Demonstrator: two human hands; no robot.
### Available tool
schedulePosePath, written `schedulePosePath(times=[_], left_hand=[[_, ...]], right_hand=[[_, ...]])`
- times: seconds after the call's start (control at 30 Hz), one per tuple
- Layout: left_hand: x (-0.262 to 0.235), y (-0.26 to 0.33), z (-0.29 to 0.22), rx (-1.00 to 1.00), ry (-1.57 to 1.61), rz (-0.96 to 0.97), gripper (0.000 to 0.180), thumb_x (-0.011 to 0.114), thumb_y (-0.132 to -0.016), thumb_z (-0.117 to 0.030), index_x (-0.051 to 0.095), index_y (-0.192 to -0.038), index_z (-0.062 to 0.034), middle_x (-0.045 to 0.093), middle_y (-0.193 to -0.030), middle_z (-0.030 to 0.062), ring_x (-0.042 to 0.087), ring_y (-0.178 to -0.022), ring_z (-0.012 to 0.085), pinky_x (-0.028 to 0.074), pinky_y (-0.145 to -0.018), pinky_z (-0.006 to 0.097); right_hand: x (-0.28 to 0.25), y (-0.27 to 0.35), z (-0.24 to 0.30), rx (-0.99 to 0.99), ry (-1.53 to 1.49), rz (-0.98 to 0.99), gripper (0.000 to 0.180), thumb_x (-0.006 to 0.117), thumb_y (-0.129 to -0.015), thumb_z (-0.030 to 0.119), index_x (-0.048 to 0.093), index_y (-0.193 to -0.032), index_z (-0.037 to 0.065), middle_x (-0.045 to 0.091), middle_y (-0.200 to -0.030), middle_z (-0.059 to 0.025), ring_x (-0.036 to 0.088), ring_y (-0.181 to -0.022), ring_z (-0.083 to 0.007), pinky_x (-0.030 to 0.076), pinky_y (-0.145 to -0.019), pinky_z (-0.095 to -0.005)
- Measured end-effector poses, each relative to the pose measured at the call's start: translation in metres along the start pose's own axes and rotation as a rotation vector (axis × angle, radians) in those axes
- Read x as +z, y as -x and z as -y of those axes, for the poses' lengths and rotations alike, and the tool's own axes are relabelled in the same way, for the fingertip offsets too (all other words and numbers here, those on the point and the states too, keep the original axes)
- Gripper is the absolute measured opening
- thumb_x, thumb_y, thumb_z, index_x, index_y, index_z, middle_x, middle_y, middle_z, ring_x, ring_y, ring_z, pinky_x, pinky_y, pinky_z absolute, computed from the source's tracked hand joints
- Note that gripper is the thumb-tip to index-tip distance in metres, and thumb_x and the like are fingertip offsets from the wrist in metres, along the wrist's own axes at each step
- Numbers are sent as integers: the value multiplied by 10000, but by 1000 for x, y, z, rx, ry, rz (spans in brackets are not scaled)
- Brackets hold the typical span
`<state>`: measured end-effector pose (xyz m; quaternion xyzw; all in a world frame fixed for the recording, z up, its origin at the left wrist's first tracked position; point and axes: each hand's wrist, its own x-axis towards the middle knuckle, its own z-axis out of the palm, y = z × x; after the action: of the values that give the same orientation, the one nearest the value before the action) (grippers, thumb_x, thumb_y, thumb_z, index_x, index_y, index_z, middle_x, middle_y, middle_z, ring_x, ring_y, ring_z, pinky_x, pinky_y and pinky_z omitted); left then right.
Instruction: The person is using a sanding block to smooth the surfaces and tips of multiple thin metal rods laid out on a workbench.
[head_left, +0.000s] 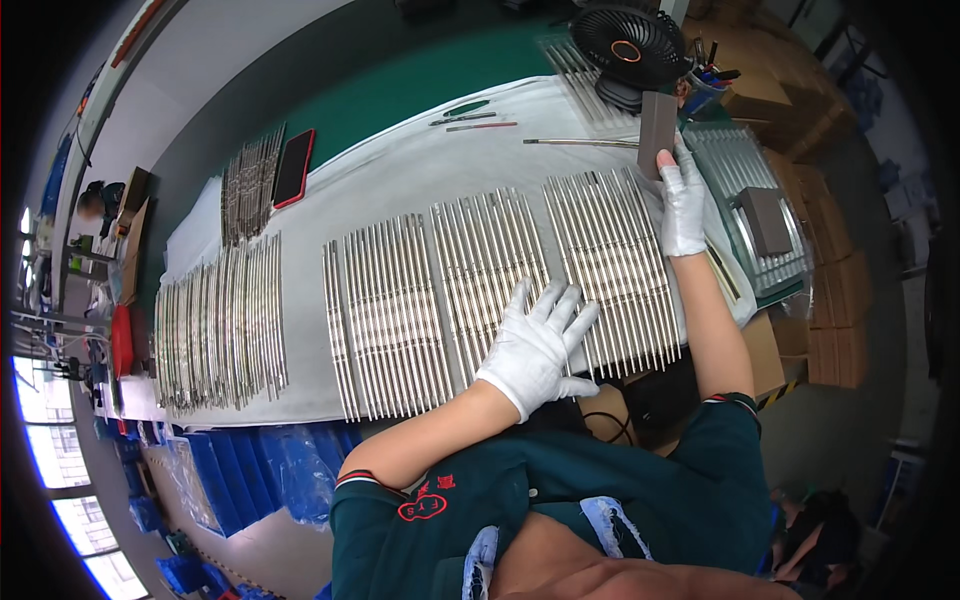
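My left hand (537,345), in a white glove, lies with spread fingers over the near part of the rows of slim silver metal rods (495,250), by the gap between two groups. My right hand (684,208), also gloved, with a bare thumb tip showing, grips the lower end of a grey-brown rectangular block (657,128) beyond the right-hand group of rods (612,265). Another group of rods (393,310) lies to the left. A single rod (580,142) lies crosswise at the back, its right end near the block.
A black fan (627,55) stands at the back right beside a cup of pens (708,85). Clear ribbed trays (745,165) carry a second grey block (765,222). More rods (222,325) and a red-edged phone (294,168) lie left. Blue bins (235,480) hang below the table edge.
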<state>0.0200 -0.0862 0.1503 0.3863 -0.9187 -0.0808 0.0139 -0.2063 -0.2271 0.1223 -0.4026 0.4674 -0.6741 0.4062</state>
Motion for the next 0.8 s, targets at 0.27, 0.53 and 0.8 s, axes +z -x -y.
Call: schedulePosePath(times=[0.27, 0.53, 0.8], left_hand=[[-6, 6, 6, 12, -69, 41, 978, 538, -720, -739, 401, -1411, -60, 440, -1415, 166, 353, -1363, 331, 188, -1109, 572], [4, -6, 1, 66, -6, 3, 970, 538, -728, -733, 397, -1414, -61, 432, -1422, 162, 363, -1352, 338, 189, -1106, 577], [-12, -9, -5, 59, -52, 15, 974, 533, -728, -736, 396, -1412, -57, 433, -1415, 172, 372, -1346, 329, 194, -1105, 572]], right_hand=[[4, 2, 7, -19, 37, 15, 519, 660, -908, 215, 494, -1354, 8, 562, -1257, -65, 523, -1122, -131, 394, -992, -257], [2, -1, 1, -37, 19, 5, 515, 663, -906, 212, 498, -1348, 7, 563, -1256, -62, 527, -1128, -135, 396, -993, -258], [4, 2, 7, -50, 33, 27, 510, 656, -913, 202, 493, -1353, 4, 565, -1249, -54, 535, -1107, -131, 401, -979, -251]])
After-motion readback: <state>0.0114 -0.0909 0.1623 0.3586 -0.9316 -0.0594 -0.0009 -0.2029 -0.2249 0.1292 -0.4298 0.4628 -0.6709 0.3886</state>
